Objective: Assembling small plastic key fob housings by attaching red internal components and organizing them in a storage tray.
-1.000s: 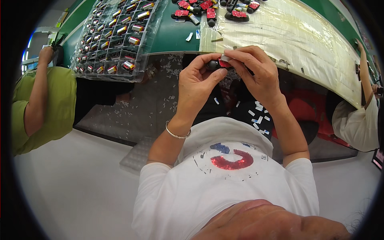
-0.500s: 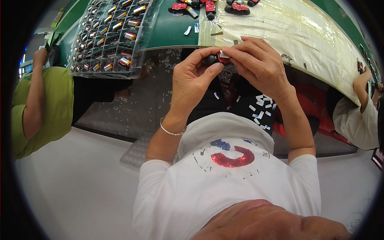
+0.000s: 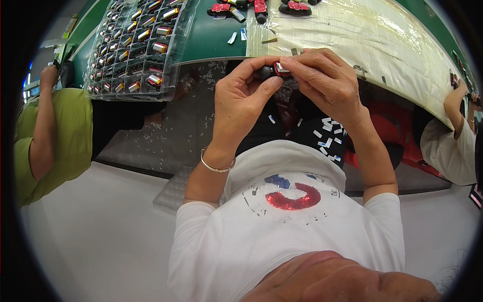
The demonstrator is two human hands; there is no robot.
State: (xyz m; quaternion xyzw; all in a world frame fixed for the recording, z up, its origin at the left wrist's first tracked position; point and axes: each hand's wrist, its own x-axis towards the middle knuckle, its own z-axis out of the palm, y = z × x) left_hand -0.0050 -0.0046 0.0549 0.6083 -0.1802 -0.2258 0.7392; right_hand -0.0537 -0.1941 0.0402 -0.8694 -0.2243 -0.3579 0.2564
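Note:
Above my lap, near the table's front edge, my left hand (image 3: 241, 95) is closed round a small black device with a rounded black end (image 3: 266, 72) and a red part. On its red part sits a small silver battery (image 3: 283, 68). The thumb and fingers of my right hand (image 3: 327, 83) are closed at the battery's upper right edge, partly covering it. My fingers hide much of the device. Similar black and red devices (image 3: 260, 7) lie on the table beyond my hands.
A clear compartment tray (image 3: 173, 65) of silver batteries and dark parts stands left on the green table (image 3: 211, 43). Tape-covered sheeting (image 3: 342, 30) lies right. White paper scraps (image 3: 329, 136) dot my lap and the floor. Co-workers sit left (image 3: 55, 146) and right (image 3: 448, 151).
My hands stay together at the device, with only slight shifts of the fingers. The whole view has shifted a little; the battery's silver face shows slightly differently.

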